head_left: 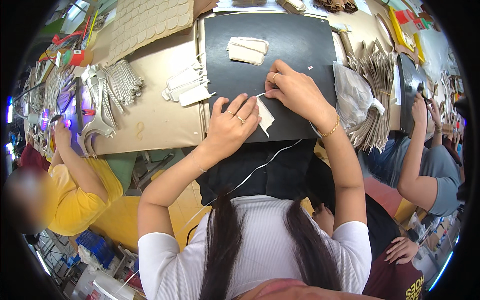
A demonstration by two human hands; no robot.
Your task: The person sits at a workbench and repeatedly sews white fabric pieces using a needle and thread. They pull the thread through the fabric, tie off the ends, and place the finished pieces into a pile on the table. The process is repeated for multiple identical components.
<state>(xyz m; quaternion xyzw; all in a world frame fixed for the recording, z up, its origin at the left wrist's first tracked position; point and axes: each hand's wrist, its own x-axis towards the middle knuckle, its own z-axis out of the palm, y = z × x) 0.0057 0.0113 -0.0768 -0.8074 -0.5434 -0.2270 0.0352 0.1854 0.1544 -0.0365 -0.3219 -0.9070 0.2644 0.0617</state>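
My left hand (232,121) rests over a small cream fabric piece (265,119) on the black mat (225,50), its fingertips holding the piece down. Thumb and forefinger of my right hand (300,92) pinch a thin white strip at the piece's upper edge; the exact grip is partly hidden. Further up the mat lies a small stack of cream rounded pieces (248,50). Left of the mat's edge, more cream pieces (187,86) with thin white ends lie in a loose pile. A long white cord (260,170) runs from near my right wrist down across my lap.
A sheet of cream rounded shapes (150,22) lies at the back left. Braided straps (120,82) are bundled on the left, near a person in yellow (80,200). At right are a clear plastic bag (352,92) and a bundle of brown strips (377,95); another person works beyond.
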